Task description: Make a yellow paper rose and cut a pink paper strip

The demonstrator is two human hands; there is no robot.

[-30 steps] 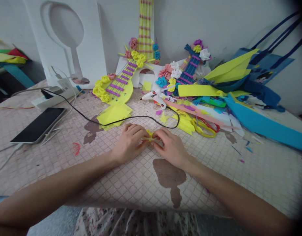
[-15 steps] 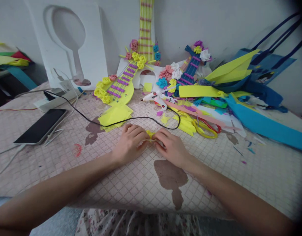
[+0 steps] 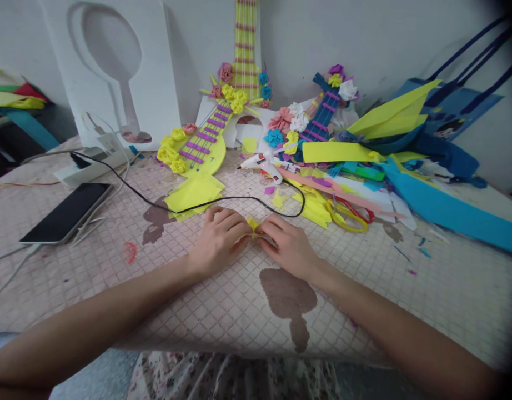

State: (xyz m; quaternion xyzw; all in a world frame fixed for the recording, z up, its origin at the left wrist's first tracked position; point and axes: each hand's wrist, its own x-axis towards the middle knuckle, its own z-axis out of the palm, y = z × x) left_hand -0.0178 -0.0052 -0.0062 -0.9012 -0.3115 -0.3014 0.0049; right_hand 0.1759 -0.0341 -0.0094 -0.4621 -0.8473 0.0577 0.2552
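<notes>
Left hand [image 3: 220, 240] and right hand [image 3: 290, 245], close together, pinch a small crumpled yellow paper [image 3: 252, 223] between them over the table [image 3: 164, 316]. It looks light, soft, easily torn; a gentle fingertip hold at its edges should suit.

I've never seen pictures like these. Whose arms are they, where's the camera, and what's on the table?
There's no machine here, just a person working bare-handed. The camera is worn on that person's head, looking forward and down. The left hand and right hand nearly meet in the middle, pinching a small yellow piece that is partly hidden. On the patterned tablecloth lie a phone, some yellow paper and a glue gun; farther back is a yellow toy guitar.
</notes>
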